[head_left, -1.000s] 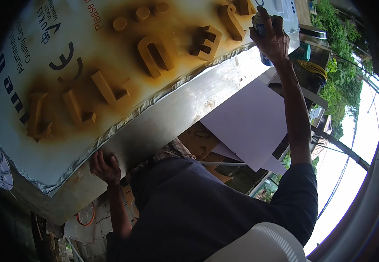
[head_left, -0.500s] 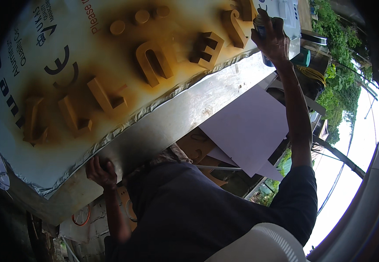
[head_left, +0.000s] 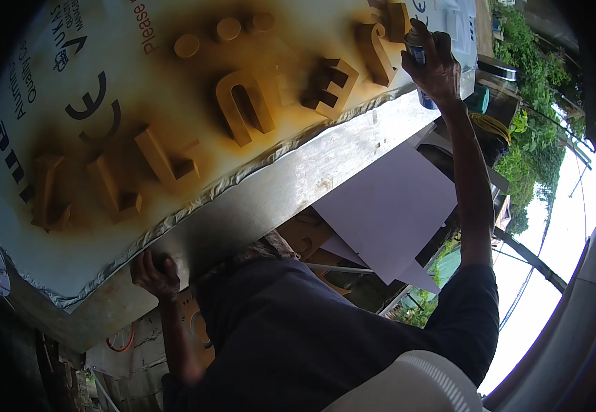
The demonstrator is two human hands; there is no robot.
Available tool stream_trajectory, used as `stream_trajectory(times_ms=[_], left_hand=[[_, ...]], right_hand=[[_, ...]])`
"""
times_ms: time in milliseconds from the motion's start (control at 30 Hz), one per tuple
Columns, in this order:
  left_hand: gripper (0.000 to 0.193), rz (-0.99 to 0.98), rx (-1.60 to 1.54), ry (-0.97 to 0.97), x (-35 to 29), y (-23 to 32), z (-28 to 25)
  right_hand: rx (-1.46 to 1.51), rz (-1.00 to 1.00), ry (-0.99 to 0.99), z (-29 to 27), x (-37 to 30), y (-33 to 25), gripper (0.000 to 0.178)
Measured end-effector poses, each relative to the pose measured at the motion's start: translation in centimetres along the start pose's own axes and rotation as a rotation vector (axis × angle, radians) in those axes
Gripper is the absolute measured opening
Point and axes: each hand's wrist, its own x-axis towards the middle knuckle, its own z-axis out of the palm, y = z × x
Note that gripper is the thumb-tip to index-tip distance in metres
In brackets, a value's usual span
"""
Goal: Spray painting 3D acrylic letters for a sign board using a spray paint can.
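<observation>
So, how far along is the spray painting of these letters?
Mostly done, it seems. All the raised letters on the white sheet already look golden yellow, with overspray around them. In hand: the right hand holds a spray can at the far letters, while the left hand rests on the metal board. What remains is probably only touch-ups at that end.

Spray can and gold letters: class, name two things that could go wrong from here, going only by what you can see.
1. The right hand holds the spray can close to the end letter; paint may build up and run there.
2. Gold already spreads over the white sheet around the letters; more could drift onto the grey board where the left hand rests.
</observation>
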Motion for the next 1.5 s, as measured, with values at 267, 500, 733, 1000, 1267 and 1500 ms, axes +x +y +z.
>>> stream_trajectory(times_ms=[267,500,733,1000,1267,1500], left_hand=[[0.054,-0.016,0.002,-0.031,0.3,0.0,0.0],[0.054,0.006,-0.04,0.018,1.4,0.4,-0.4],[0.055,0.015,-0.025,0.001,1.1,0.2,-0.2],[0.053,0.015,-0.048,-0.012,0.7,0.1,-0.2],[0.052,0.03,-0.005,0.004,1.1,0.2,-0.2],[0.052,0.017,-0.017,-0.01,1.3,0.5,-0.4]], right_hand=[[-0.018,0.057,-0.064,0.0,-0.4,0.0,0.072],[-0.013,0.032,-0.056,-0.1,-2.4,-0.7,0.073],[-0.078,0.088,-0.089,-0.5,-3.1,-1.6,0.07],[-0.03,0.059,-0.096,-0.9,-4.4,-2.5,0.069],[0.0,0.092,-0.171,-1.5,-4.9,-2.9,0.071],[0.005,0.085,-0.127,-1.4,-5.2,-3.0,0.07]])
